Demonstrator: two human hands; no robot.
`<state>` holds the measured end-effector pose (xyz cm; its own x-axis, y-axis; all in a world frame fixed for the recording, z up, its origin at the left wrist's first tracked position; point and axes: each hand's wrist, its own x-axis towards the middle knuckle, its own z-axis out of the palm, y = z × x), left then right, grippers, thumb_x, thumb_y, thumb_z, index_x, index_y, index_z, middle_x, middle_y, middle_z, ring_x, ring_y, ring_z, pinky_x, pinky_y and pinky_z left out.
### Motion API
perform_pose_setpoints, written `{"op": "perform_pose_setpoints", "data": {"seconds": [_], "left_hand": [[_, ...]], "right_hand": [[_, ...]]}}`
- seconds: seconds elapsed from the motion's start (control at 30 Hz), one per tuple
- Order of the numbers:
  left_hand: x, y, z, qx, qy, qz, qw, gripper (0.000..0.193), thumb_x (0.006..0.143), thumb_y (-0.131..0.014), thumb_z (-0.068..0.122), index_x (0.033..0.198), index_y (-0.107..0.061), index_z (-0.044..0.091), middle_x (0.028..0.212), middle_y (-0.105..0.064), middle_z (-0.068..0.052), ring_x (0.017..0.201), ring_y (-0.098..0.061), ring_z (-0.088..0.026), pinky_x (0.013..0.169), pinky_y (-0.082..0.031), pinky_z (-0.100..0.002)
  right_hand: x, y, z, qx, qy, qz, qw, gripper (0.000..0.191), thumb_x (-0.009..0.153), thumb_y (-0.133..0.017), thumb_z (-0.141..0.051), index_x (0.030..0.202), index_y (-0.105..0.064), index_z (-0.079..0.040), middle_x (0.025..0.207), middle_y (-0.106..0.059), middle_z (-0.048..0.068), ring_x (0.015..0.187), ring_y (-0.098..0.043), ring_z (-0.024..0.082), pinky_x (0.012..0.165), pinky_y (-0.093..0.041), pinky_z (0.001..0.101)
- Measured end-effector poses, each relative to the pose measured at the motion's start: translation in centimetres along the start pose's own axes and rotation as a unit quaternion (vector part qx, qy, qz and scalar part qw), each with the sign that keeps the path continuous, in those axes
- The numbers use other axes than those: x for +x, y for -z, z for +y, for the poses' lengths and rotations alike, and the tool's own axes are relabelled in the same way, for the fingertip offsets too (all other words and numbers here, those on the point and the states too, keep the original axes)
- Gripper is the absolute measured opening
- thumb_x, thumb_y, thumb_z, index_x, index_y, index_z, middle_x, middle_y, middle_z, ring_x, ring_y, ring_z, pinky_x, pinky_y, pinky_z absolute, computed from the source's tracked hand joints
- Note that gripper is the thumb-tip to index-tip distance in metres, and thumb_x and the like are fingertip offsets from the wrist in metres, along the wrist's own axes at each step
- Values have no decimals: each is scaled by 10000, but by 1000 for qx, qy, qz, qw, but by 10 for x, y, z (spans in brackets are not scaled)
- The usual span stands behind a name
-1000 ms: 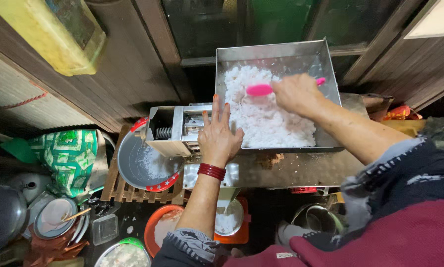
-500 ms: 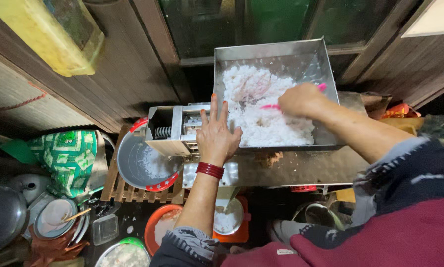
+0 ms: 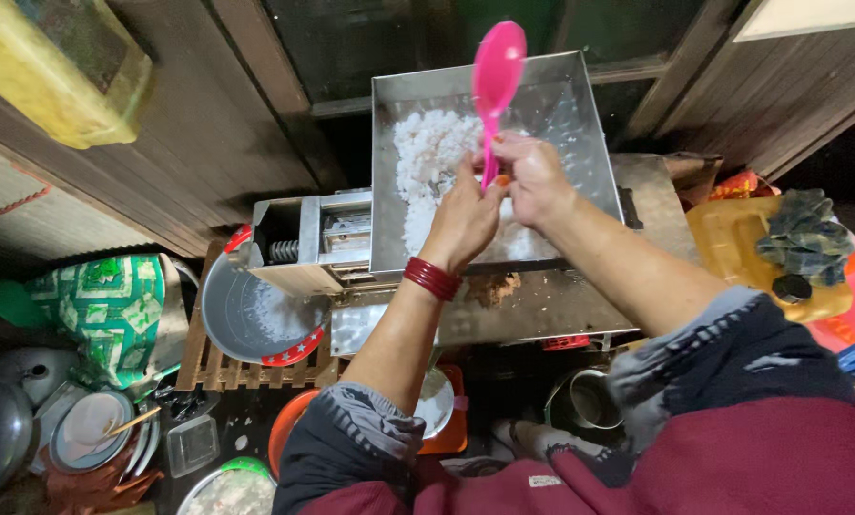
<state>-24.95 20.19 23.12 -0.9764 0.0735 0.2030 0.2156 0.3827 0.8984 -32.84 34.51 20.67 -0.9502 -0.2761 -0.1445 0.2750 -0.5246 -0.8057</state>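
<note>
Below the machine's spout at the left, a metal bowl (image 3: 246, 319) with a red rim sits on a wooden rack (image 3: 203, 367). Over the steel hopper tray (image 3: 580, 124) of white shredded stuff (image 3: 427, 157), the left hand (image 3: 464, 217), red bangles (image 3: 431, 278) at its wrist, pinches the handle of the pink spoon (image 3: 497, 76). Just beside it, the right hand (image 3: 534, 176) curls its fingers around the same handle, the spoon's bowl upright.

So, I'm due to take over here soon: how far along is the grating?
Some is done: white shreds already lie in the metal basin under the machine's outlet. In hand: both hands meet over the steel hopper, the right hand holding a pink spoon upright, the left hand beside it. Left: a good heap of white shreds in the hopper.
</note>
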Motion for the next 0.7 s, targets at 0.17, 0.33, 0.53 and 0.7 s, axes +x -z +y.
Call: {"op": "perform_pose_setpoints", "data": {"seconds": [0.17, 0.33, 0.53, 0.7], "left_hand": [[5, 15, -10, 94, 11, -12, 995, 381, 993, -522, 182, 1356, -487, 71, 1125, -698, -297, 1056, -658, -483, 889, -513, -554], [9, 59, -24, 360, 13, -11, 933, 293, 1016, -499, 278, 1268, -522, 132, 794, -719, -228, 748, -690, -473, 655, -505, -609], [51, 37, -68, 557, -94, -17, 825, 192, 1044, -523, 185, 1007, -703, 131, 828, -753, -139, 779, -755, -310, 640, -581, -457], [37, 14, -83, 583, -147, -143, 786, 198, 902, -562, 192, 911, -760, 183, 847, -764, -117, 785, -757, -299, 650, -583, -442]], "right_hand": [[-18, -2, -27, -450, 147, -94, 876, 219, 962, -663, -101, 1152, -712, -2, 1033, -722, 89, 973, -668, 177, 870, -544, 364], [-38, 24, -82, -863, 195, 180, 429, 651, 883, -725, -290, 1450, -440, -143, 1396, -442, 308, 1088, -640, 448, 845, -524, 504], [-30, 33, -79, -832, 19, 175, 526, 938, 866, -627, -85, 1658, -124, -78, 1346, -448, 367, 994, -660, 493, 849, -553, 524], [-29, 45, -76, -826, 44, 178, 532, 725, 979, -512, -70, 1649, -235, -41, 1265, -508, 353, 986, -662, 477, 829, -550, 531]]}}
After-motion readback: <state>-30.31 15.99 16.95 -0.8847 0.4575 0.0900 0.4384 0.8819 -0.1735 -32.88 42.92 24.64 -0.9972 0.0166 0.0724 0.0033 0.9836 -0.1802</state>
